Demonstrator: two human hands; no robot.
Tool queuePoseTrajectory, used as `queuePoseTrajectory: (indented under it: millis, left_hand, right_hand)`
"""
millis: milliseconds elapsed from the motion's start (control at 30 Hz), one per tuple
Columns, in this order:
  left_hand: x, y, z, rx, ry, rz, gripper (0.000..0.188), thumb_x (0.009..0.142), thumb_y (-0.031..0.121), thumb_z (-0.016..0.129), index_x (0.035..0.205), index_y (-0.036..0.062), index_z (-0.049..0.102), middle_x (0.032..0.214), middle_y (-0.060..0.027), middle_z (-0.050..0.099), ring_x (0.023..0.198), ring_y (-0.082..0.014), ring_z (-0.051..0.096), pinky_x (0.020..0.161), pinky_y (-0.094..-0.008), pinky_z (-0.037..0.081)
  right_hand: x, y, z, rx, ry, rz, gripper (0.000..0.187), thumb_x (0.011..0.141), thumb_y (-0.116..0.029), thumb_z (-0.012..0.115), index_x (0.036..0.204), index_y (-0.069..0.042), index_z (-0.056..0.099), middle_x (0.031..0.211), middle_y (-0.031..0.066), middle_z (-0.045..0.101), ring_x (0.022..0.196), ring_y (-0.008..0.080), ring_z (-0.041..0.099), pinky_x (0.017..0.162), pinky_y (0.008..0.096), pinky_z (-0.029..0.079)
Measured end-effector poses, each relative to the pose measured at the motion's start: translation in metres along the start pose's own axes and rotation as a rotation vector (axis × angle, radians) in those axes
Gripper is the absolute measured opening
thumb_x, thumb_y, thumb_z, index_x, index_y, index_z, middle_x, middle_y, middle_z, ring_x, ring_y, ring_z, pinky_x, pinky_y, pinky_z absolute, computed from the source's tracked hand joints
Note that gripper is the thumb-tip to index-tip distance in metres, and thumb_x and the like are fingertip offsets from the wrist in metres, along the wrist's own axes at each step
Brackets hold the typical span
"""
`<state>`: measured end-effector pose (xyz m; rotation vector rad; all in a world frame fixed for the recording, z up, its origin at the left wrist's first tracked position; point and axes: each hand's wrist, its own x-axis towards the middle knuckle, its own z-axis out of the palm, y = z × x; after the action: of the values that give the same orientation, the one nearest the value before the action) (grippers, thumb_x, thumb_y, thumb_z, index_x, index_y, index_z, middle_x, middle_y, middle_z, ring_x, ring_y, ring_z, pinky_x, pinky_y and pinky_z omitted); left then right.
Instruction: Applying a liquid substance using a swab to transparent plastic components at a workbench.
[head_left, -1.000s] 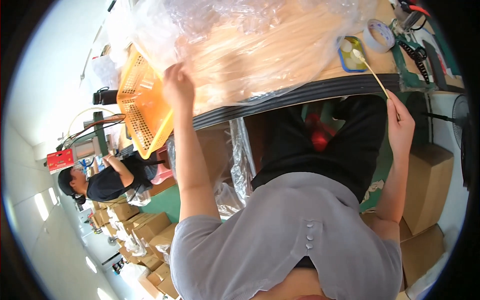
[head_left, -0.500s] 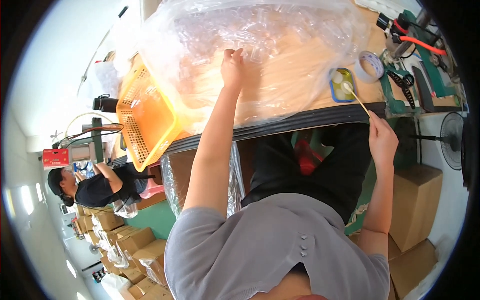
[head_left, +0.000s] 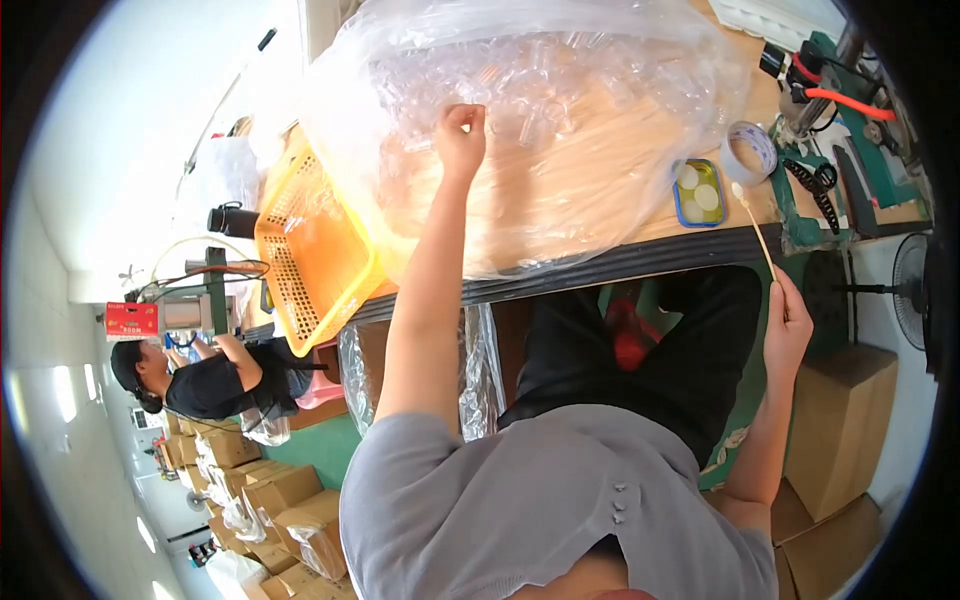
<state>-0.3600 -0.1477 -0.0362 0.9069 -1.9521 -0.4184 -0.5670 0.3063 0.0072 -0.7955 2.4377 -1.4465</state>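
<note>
Table (head_left: 650, 248): apparently keeps things reachable.
Bag (head_left: 560, 200): spread flat, likely for access.
Basket (head_left: 320, 255): left of bag.
Left hand (head_left: 460, 145): fingers narrow over bag; cannot tell if holding anything.
Right hand (head_left: 789, 330): pinches 1 swab (head_left: 755, 228) low, probably sparing its tip.
Dish (head_left: 699, 223): between bag and swab.
Parts (head_left: 540, 75): across bag's far side.

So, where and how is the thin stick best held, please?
The stick is probably best gripped by its lower end, from the near side, where the right hand pinches it: it is slim there, and its thick pale tip points away.
</note>
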Motion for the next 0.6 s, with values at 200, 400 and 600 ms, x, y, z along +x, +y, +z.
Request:
queuePoseTrajectory:
  millis: [200,400,600]
  left_hand:
    - [0.026,0.066,-0.013,0.111,-0.446,0.189,0.02,0.076,-0.001,0.055,0.091,0.0066,0.066,0.105,-0.0131,0.059,0.089,-0.0292,0.06,0.078,-0.0361,0.048]
    - [0.029,0.041,-0.015,0.281,-0.449,0.169,0.043,0.067,-0.001,0.053,0.107,0.0121,0.06,0.113,-0.0139,0.055,0.107,-0.0325,0.05,0.089,-0.0385,0.043]
    - [0.005,0.035,-0.013,0.437,-0.528,0.238,0.073,0.061,0.022,0.069,0.129,0.015,0.043,0.134,-0.0151,0.036,0.12,-0.0362,0.036,0.094,-0.0479,0.039]
  right_hand:
    - [-0.014,0.004,-0.001,0.001,-0.03,0.007,0.026,0.092,-0.013,0.051,0.112,0.001,0.059,0.102,0.0061,0.064,0.092,0.0084,0.056,0.084,0.0228,0.042]
    - [-0.023,-0.014,0.005,0.138,0.008,0.009,0.023,0.091,-0.011,0.053,0.108,0.001,0.061,0.102,0.008,0.065,0.092,0.0113,0.058,0.083,0.0233,0.043]
    - [-0.034,-0.005,0.003,0.135,-0.051,0.04,0.025,0.092,-0.013,0.052,0.111,0.002,0.06,0.103,0.0061,0.064,0.094,0.01,0.056,0.086,0.0229,0.042]
